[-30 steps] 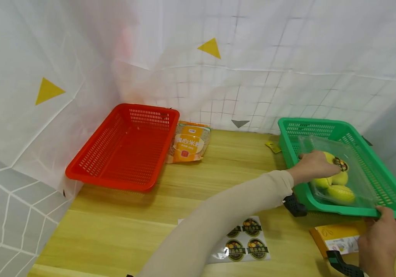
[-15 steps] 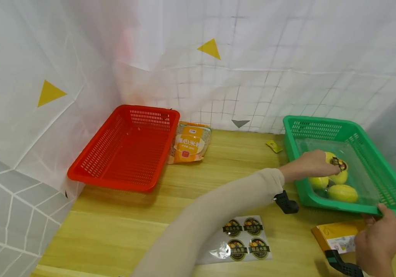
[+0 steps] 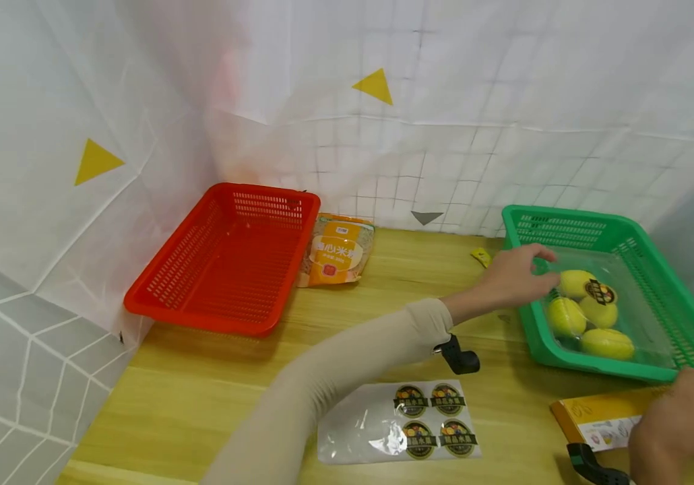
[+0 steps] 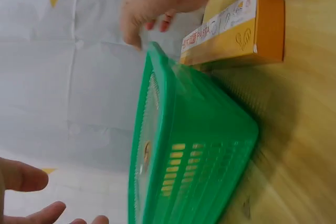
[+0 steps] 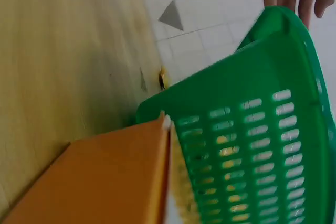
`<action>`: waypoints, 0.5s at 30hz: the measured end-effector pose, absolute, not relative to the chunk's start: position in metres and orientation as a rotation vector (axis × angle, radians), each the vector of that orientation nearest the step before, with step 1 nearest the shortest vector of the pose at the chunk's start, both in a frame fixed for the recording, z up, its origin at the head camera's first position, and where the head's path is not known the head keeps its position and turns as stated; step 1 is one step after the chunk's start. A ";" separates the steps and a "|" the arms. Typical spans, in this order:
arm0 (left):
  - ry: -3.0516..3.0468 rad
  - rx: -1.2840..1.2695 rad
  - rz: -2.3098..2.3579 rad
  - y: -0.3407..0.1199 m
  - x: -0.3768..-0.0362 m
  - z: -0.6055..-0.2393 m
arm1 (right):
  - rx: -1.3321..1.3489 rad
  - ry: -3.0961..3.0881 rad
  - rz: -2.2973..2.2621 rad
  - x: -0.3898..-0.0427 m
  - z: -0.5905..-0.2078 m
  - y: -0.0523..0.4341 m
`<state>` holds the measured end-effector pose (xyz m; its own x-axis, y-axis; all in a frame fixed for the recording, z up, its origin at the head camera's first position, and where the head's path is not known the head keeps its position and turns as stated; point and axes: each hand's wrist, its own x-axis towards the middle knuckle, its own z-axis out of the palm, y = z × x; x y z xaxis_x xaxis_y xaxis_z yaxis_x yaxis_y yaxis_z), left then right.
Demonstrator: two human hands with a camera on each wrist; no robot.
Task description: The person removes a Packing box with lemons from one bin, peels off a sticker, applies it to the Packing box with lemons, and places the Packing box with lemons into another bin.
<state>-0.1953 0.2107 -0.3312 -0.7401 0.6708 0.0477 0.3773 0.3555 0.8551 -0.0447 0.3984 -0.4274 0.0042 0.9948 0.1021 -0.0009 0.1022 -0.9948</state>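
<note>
Over the left rim of the green basket (image 3: pixel 602 362), my left hand (image 3: pixel 518 275) hovers with thumb and fingers spread and nothing between them. Inside the basket lies a clear plastic box (image 3: pixel 641 316) with several yellow fruits (image 3: pixel 608 343) in it. One round dark fruit sticker (image 3: pixel 600 292) is on its top. My right hand (image 3: pixel 683 421) is beside the basket's front rim, above a yellow pasta box (image 3: pixel 602 417); in the left wrist view its fingers (image 4: pixel 165 22) hang loosely and hold nothing. A sheet of matching stickers (image 3: pixel 359 428) lies on the table.
An empty red basket (image 3: pixel 213 269) stands at the left. Next to it lies an orange food pouch (image 3: pixel 336 252). A small yellow packet (image 3: pixel 480 256) sits left of the green basket, and a white sheet wall (image 3: pixel 444 162) closes off the back.
My left hand has drawn back leftward from the stickered plastic box, uncovering the fruits. My right hand has let go of the green basket's front rim. The basket has shifted slightly right.
</note>
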 end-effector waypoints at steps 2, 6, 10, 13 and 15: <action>2.324 0.968 1.370 0.194 -0.197 -0.330 | -0.998 -1.393 0.989 -0.045 -0.426 0.391; 2.350 1.076 1.420 0.159 -0.200 -0.328 | -0.662 -1.622 0.813 -0.048 -0.418 0.371; 2.353 1.163 1.547 0.124 -0.202 -0.330 | -0.459 -1.700 0.835 -0.057 -0.405 0.349; 2.382 1.197 1.616 0.100 -0.201 -0.335 | -0.357 -1.723 0.905 -0.066 -0.395 0.335; 2.429 1.189 1.618 0.086 -0.200 -0.337 | -0.292 -1.751 0.960 -0.073 -0.389 0.328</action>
